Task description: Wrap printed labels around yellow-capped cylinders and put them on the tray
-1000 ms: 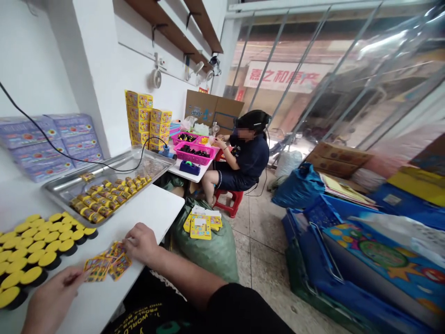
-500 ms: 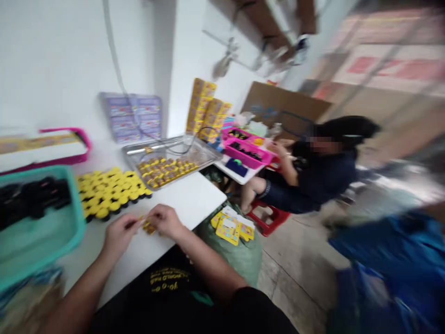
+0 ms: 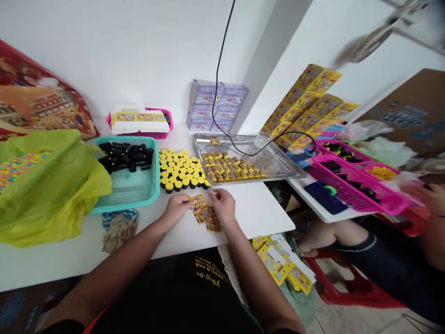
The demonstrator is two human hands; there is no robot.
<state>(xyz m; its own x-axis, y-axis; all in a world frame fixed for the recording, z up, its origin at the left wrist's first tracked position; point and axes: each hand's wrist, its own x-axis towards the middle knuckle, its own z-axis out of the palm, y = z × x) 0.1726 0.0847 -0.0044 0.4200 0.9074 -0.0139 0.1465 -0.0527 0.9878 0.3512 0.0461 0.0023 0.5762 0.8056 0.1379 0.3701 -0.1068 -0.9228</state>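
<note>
A small pile of yellow printed stickers [image 3: 206, 215] lies on the white table [image 3: 257, 211] in front of me. My left hand [image 3: 178, 208] pinches the pile's upper left edge with closed fingers. My right hand [image 3: 223, 205] rests on the pile's right side, fingers curled onto the stickers. Just beyond the hands stands a block of yellow-topped black caps [image 3: 181, 170]. Right of the caps, a metal tray [image 3: 274, 164] holds rows of small yellow labelled pieces [image 3: 230, 169].
A teal basket [image 3: 139, 192] holds black parts; a yellow plastic bag [image 3: 52, 190] lies at left. A pink basket [image 3: 149, 132], purple boxes [image 3: 217, 106] and yellow boxes [image 3: 309, 109] line the wall. Another person [image 3: 392, 250] sits at right by pink baskets [image 3: 354, 195].
The view has swung left and down from the room toward the table. My hands have come together on the sticker pile, the left hand now touching it.
</note>
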